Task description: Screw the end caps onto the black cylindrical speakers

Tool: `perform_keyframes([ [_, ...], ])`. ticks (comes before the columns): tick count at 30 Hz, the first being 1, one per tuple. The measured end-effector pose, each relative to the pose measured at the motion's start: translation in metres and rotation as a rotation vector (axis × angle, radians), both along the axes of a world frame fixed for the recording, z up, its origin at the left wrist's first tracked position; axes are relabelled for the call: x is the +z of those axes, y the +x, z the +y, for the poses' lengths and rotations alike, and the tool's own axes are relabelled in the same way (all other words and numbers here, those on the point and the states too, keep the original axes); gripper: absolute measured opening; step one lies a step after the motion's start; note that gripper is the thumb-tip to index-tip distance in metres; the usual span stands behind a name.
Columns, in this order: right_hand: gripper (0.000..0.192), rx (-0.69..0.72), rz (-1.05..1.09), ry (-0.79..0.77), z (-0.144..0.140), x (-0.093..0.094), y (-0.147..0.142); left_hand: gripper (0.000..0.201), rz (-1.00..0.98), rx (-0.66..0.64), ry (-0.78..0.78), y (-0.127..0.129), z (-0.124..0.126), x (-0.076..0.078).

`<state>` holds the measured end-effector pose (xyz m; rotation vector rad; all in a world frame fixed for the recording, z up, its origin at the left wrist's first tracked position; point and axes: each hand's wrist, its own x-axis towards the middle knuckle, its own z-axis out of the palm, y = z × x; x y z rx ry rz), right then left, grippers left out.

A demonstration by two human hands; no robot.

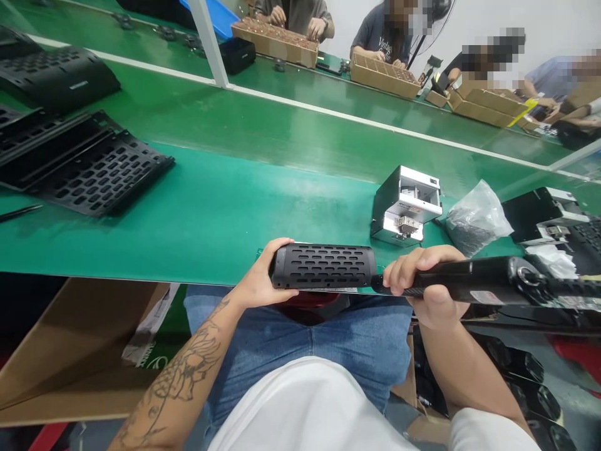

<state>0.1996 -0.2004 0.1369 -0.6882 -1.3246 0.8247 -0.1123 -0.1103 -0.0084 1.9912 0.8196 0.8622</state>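
Low over the lap, the left hand (260,280) clasps the end of a black perforated cylindrical speaker (323,267); the right hand (429,282) grips a black electric screwdriver (474,282) against its other end.

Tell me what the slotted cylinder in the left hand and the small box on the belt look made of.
Slotted cylinder: looks like matte black plastic or coated metal mesh; dull, no glare. Small box: apparently bare metal, brushed silver panels catching light.

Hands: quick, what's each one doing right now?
Left hand: closed on the end of the black perforated speaker.
Right hand: closed around the black power screwdriver, its tip at the speaker's other end.
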Motion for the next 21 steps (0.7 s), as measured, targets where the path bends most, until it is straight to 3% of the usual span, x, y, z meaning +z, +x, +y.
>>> perform_keyframes([
  [6, 0.024, 0.004, 0.039, -0.064, 0.0069, -0.0013, -0.0020, 0.102, -0.006, -0.002, 0.012, -0.0007, 0.0015, -0.0026],
  [14, 0.019, 0.162, 0.013, -0.046, 0.0086, -0.0060, 0.0022, 0.103, 0.033, 0.010, -0.028, 0.0004, 0.0006, 0.0001],
  [21, 0.017, 0.145, -0.039, -0.075, 0.0058, -0.0068, -0.0030, 0.108, 0.037, 0.015, -0.038, -0.0005, 0.0001, -0.0039],
])
